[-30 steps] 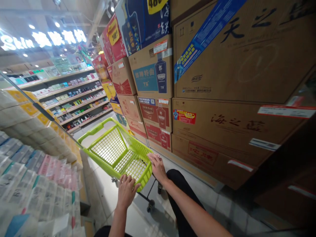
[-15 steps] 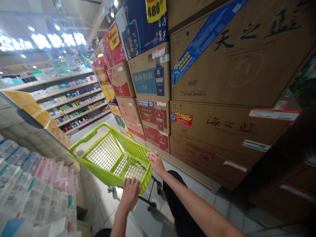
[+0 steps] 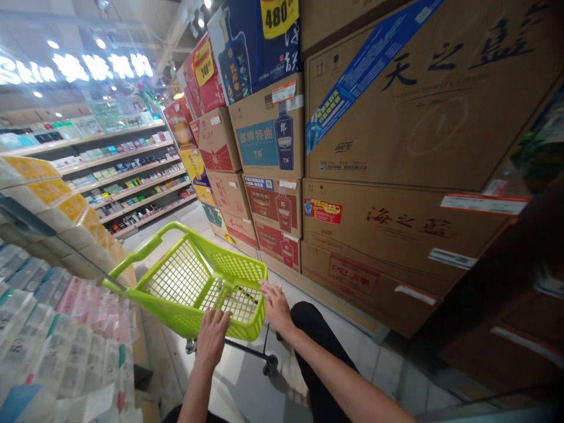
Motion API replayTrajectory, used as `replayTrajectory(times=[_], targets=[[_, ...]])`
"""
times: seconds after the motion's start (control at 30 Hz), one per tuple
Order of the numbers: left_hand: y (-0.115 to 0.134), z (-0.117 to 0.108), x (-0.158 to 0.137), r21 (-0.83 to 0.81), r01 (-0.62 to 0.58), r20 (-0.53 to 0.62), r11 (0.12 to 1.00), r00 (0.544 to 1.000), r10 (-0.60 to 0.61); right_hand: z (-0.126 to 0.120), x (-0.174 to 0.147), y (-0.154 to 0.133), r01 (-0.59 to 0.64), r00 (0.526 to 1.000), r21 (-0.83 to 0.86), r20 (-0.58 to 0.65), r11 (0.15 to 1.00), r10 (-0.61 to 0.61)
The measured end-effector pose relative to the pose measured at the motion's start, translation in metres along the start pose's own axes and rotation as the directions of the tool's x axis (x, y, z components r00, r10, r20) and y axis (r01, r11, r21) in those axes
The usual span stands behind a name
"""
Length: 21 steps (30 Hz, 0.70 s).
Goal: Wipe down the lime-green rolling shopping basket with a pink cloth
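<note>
A lime-green plastic shopping cart (image 3: 167, 302) on a dark wheeled frame stands low in front of me. Its basket has gridded walls, and I see nothing lying in it. My left hand (image 3: 214, 335) is closed over the near rim, fingertips hooked to the inside. At the near right corner, my right hand (image 3: 276, 306) has its fingers bent around the rim; the thumb side is partly hidden. The cart's looped handle (image 3: 147, 249) is on the far left side, away from both hands.
Stacked cartons (image 3: 379, 217) wall the right side. To the left lie packaged goods (image 3: 66, 341) and wrapped packs (image 3: 57, 194), with a grey bar (image 3: 66, 241) in front. Stocked shelves (image 3: 132, 176) stand behind. A strip of tiled floor (image 3: 242, 376) runs between.
The cart has shifted a little to the left and turned slightly. Both hands have moved with it, the left one further left along the near rim.
</note>
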<state>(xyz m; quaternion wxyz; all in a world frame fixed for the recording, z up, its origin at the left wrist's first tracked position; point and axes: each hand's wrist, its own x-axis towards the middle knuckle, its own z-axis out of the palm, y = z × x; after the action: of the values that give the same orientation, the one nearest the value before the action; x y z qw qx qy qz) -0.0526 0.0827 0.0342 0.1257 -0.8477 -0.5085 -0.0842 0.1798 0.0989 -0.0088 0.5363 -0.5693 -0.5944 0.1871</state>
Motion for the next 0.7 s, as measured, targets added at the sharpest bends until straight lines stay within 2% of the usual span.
replayTrajectory(times=[0.07, 0.13, 0.17, 0.23, 0.37, 0.43, 0.6, 0.7], targets=[[-0.001, 0.003, 0.000, 0.031, 0.006, 0.018, 1.000, 1.000, -0.006, 0.011, -0.035, -0.011, 0.049, 0.999, -0.020, 0.012, 0.999, -0.048], [0.003, 0.003, 0.001, 0.049, 0.023, 0.024, 0.999, 0.999, -0.024, 0.017, -0.056, -0.021, 0.118, 0.992, -0.005, 0.038, 0.993, -0.118], [0.005, 0.003, 0.002, 0.051, 0.030, 0.029, 0.998, 0.999, -0.032, 0.019, -0.056, -0.024, 0.139, 0.989, 0.005, 0.040, 0.990, -0.139], [0.009, 0.001, 0.004, 0.047, 0.047, 0.040, 0.998, 0.998, -0.048, 0.017, -0.037, -0.025, 0.133, 0.990, 0.011, 0.039, 0.991, -0.134], [0.018, -0.001, 0.011, 0.013, 0.093, 0.061, 0.996, 0.994, -0.094, 0.010, 0.013, -0.021, 0.021, 0.997, -0.065, 0.078, 0.998, -0.016], [0.023, -0.001, 0.014, -0.009, 0.121, 0.070, 0.993, 0.990, -0.120, 0.011, 0.008, -0.027, 0.040, 0.995, -0.107, 0.094, 0.993, -0.030], [0.033, -0.003, 0.019, -0.006, 0.158, 0.060, 0.987, 0.986, -0.158, 0.018, -0.047, -0.039, 0.163, 0.983, -0.124, 0.111, 0.979, -0.149], [0.038, -0.006, 0.022, 0.019, 0.160, 0.065, 0.987, 0.985, -0.161, 0.019, -0.048, -0.031, 0.130, 0.990, -0.118, 0.067, 0.984, -0.123]])
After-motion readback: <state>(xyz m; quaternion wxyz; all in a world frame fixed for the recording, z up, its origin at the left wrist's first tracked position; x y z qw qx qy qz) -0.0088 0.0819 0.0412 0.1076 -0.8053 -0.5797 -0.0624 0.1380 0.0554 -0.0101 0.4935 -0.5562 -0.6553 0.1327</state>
